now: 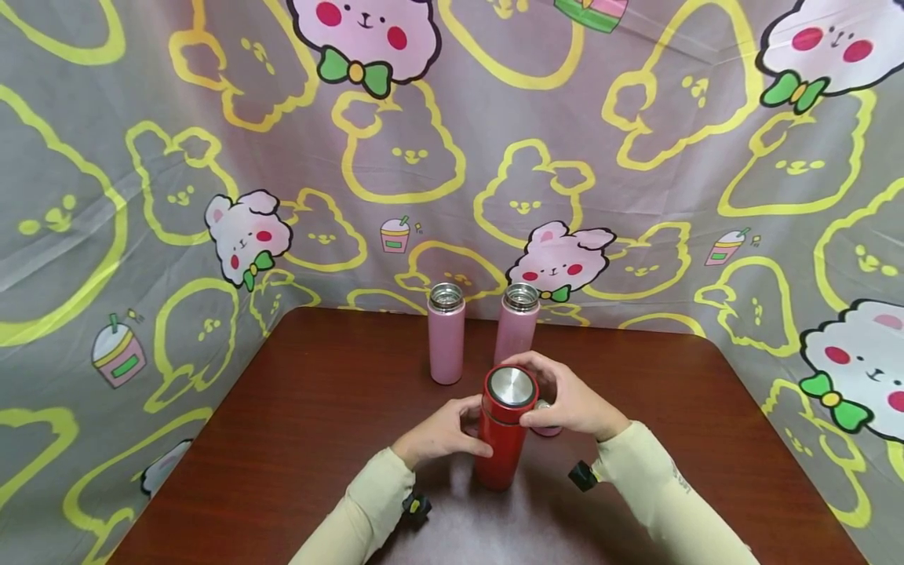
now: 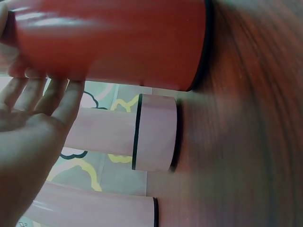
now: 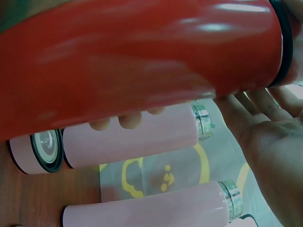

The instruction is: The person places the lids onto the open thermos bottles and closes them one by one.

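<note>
A red thermos bottle (image 1: 501, 459) stands upright on the table, with its lid (image 1: 512, 386) on top, red-sided with a silver disc. My left hand (image 1: 441, 431) grips the bottle's body from the left, thumb across the front. From the right, my right hand (image 1: 574, 399) holds the lid between thumb and fingers. In the right wrist view, left fingertips (image 3: 129, 120) show under the red body (image 3: 142, 61). Just behind the right hand, partly hidden, a pink lid (image 1: 547, 431) lies on the table, its inner side facing up.
Two pink thermos bottles without lids stand behind the red one, one at left (image 1: 446, 345) and one at right (image 1: 514, 333), steel mouths showing. The brown table (image 1: 318, 424) ends at a patterned cloth (image 1: 268, 157) hung at the back and sides.
</note>
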A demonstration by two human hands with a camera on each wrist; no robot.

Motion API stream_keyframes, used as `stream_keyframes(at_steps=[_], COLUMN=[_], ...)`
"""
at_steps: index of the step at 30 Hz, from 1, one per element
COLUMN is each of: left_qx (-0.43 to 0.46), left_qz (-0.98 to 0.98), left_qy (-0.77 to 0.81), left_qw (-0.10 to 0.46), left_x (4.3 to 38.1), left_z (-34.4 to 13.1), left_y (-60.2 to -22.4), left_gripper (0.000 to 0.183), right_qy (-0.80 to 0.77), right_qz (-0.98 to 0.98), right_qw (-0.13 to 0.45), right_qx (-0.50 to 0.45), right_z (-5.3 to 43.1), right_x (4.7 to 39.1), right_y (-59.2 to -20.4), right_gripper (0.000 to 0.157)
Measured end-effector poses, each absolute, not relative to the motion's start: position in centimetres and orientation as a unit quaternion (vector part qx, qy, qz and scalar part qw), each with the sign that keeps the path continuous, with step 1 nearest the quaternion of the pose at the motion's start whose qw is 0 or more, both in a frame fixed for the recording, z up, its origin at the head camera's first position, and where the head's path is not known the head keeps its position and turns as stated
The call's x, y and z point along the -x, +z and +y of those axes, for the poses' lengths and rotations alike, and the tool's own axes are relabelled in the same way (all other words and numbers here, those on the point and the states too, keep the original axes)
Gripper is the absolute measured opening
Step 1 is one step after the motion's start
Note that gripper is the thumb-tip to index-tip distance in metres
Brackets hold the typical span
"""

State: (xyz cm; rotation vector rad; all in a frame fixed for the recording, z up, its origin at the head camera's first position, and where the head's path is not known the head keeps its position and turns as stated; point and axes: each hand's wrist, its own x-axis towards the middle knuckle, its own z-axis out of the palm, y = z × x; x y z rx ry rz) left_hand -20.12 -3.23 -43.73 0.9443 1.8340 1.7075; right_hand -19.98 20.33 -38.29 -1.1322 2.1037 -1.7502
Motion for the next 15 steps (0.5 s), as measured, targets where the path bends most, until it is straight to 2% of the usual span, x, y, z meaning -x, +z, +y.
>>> stream_keyframes(at_steps=[15], left_qx=[-0.332], left_qz=[0.67], left_qy=[0.624], left_qw=[0.229], left_x=[19.9], left_z=[-3.2], left_y=[-43.6], left_gripper=[0.058], right_qy=[-0.621], right_qz=[0.716], right_qw=[0.022], right_qx=[0.318], right_z=[19.2], right_x=[17.9], right_y=[-38.9], right_gripper=[0.056])
